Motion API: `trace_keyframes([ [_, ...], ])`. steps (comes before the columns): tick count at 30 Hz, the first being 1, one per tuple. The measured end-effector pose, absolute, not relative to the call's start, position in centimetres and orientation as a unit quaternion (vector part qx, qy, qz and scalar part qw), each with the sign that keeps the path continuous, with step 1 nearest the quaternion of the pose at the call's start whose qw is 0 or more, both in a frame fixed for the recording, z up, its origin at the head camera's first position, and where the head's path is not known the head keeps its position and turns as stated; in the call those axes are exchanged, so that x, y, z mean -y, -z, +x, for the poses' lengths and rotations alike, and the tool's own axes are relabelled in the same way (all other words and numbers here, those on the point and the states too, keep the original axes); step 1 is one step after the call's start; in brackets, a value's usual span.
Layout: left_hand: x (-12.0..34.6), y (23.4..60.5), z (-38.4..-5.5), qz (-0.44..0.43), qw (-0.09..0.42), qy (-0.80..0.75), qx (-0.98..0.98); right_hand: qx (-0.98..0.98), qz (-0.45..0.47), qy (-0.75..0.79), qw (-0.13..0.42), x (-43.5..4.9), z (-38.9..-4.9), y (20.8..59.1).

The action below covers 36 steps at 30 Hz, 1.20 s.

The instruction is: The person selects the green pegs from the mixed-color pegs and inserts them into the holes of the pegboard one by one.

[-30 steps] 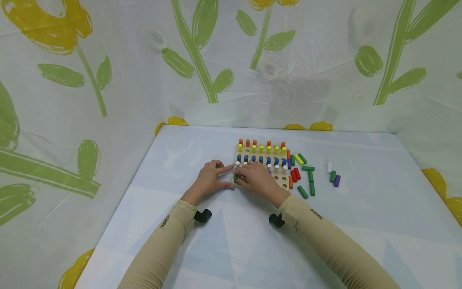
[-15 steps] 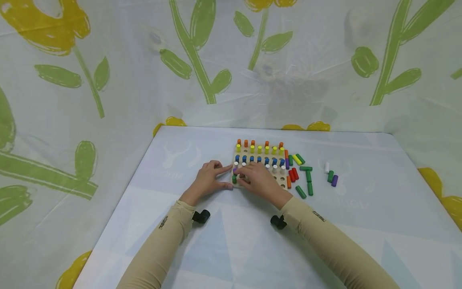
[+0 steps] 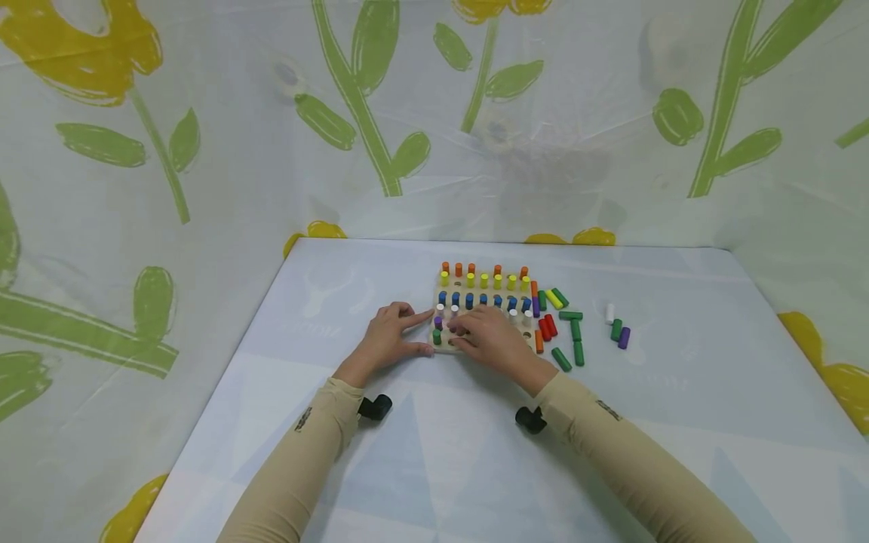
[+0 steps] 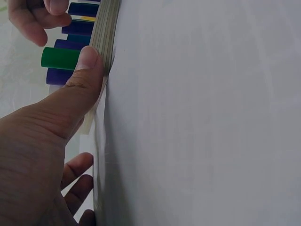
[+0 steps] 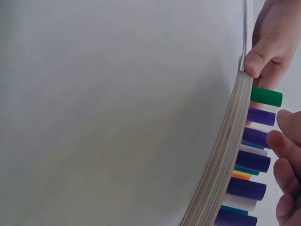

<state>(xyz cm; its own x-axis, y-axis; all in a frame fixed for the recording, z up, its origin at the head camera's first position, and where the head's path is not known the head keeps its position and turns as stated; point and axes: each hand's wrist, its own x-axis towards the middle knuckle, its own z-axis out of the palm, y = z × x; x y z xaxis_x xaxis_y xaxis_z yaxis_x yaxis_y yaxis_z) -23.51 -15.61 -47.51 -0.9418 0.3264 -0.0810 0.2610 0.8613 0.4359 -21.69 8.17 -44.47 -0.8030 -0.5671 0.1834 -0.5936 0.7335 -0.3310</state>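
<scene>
Head: mid-frame, the peg board [image 3: 444, 350] was touched by the left hand [image 3: 385, 337], spread wide. Left wrist: a green peg [image 4: 60, 58] was shown upper left. Right wrist: purple pegs [image 5: 254, 161] were shown lower right, near the right hand [image 3: 494, 337], fingers slightly parted.

A pale sheet [image 3: 244, 173] printed with plants rises behind the bench [image 3: 339, 483] and along its left side. At ten o'clock in the head view, a big yellow flower [image 3: 139, 45] tops a thin stem [image 3: 158, 151] flanked by two green leaves [image 3: 102, 145]. A thicker stalk [image 3: 349, 75] slants down at eleven o'clock; a slimmer shoot [image 3: 480, 75] stands at half past twelve, and a tall branch [image 3: 716, 128] at two. Yellow petals [image 3: 132, 513] meet the bench edge at eight o'clock, and a yellow bloom [image 3: 804, 343] sits just past three. Light blue triangles [image 3: 403, 460] mark the bench top at six o'clock, with another at four.
</scene>
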Motion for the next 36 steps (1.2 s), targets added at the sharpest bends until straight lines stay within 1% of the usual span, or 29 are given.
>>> trace_keyframes([
  [8, 15.5, 47.3, -23.3, 0.152, 0.075, -0.220, -0.961, 0.937, 0.289, -0.196, 0.027, -9.0, -21.6, 44.6],
  [16, 15.6, 47.3, -23.3, 0.155, 0.069, -0.217, -0.961, 0.939, 0.292, -0.181, 0.032, -9.8, -21.6, 44.5],
  [36, 15.5, 47.3, -23.3, 0.148, 0.077, -0.223, -0.960, 0.945, 0.277, -0.170, 0.043, -11.9, -21.3, 45.0],
])
